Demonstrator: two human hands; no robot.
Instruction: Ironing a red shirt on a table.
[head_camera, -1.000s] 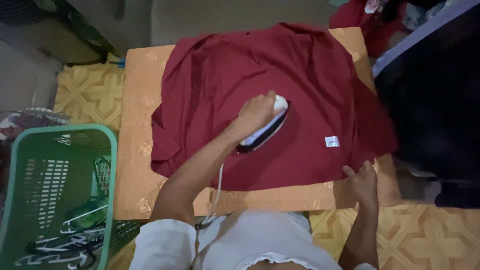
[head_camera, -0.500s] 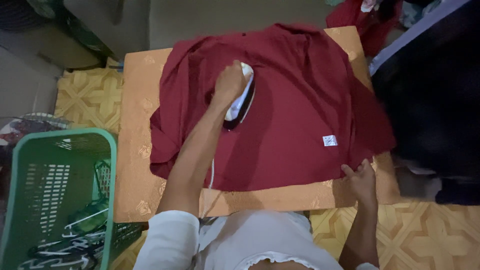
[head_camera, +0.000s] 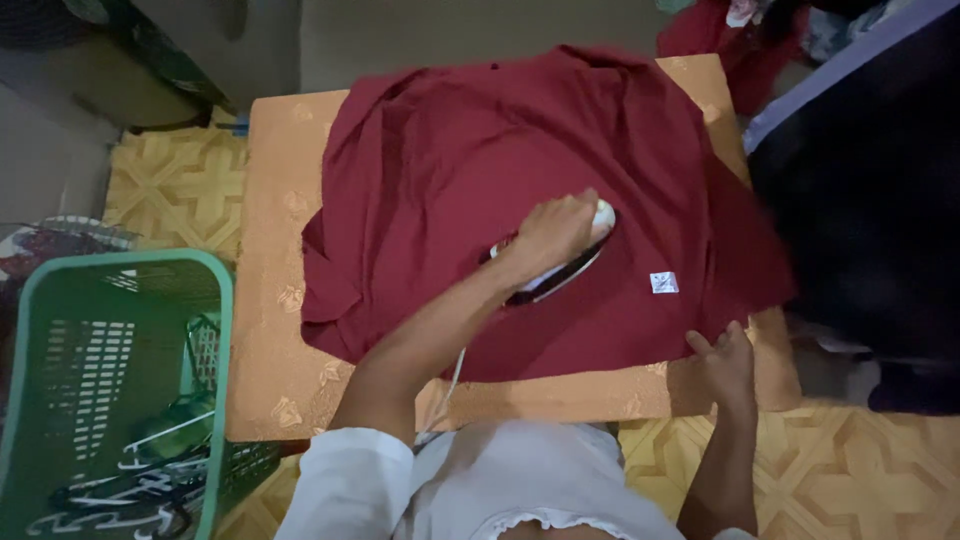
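A dark red garment (head_camera: 480, 160) lies spread over a low board covered in orange cloth (head_camera: 275, 250). My left hand (head_camera: 550, 235) grips the handle of a white and dark clothes iron (head_camera: 598, 222), which rests on the garment's lower right part, close to a small white label (head_camera: 663, 283). The iron's cord (head_camera: 452, 375) runs back toward my body. My right hand (head_camera: 725, 365) sits at the board's near right corner, fingers pinching the garment's hem.
A green plastic basket (head_camera: 215, 300) with wire hangers (head_camera: 130, 470) stands at the left. A large dark cloth (head_camera: 870, 200) hangs at the right beside the board. More red clothes (head_camera: 700, 25) lie at the far right. The floor has a yellow pattern.
My left hand swept the iron from the garment's middle up toward the upper left, then back down to the lower right near the label. My right hand stayed on the hem.
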